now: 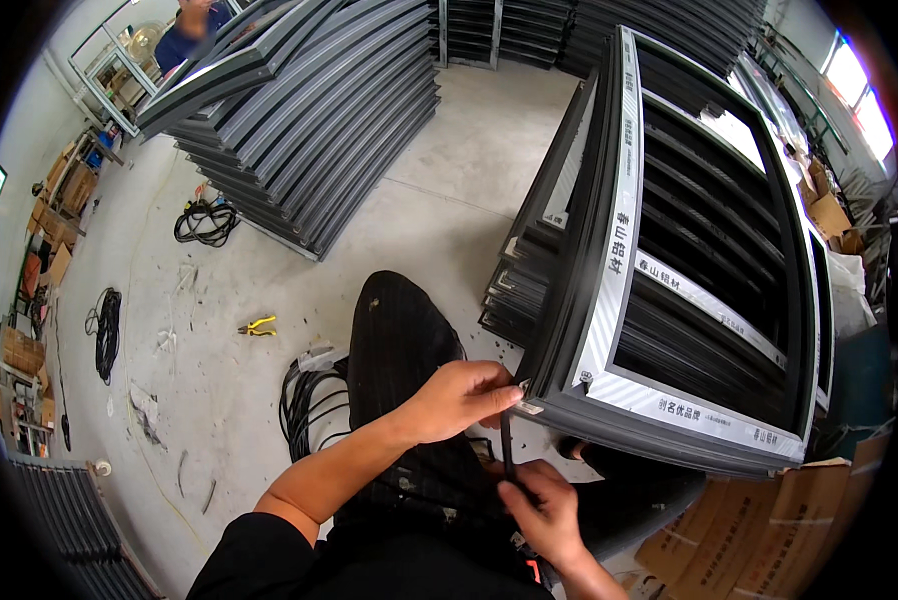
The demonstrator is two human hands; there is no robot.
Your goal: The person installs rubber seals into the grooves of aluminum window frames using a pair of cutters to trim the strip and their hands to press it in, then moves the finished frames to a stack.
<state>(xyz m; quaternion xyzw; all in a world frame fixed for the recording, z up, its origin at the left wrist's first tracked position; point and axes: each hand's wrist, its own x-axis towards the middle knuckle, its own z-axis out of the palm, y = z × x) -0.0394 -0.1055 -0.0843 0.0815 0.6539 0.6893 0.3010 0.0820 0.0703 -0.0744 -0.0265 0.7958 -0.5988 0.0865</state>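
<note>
Grey concrete floor [474, 130], scuffed, scrap-strewn, runs through the room. Dark frame stack [309, 130] ahead-left; white-taped frame stack [609, 260] at right. Cardboard [759, 530] lower right. Black cable coil [110, 335] far left. Both hands nearly closed: left hand [466, 400] at the right stack's near corner, right hand [547, 508] below. Yellow-handled pliers [260, 325] on floor, left of knee. Thin dark strip [507, 447] pinched between hands.

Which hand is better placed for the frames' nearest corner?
Probably the left hand: it is beside the corner of the stacked frames, while the right hand grips a dark strip lower down.
</note>
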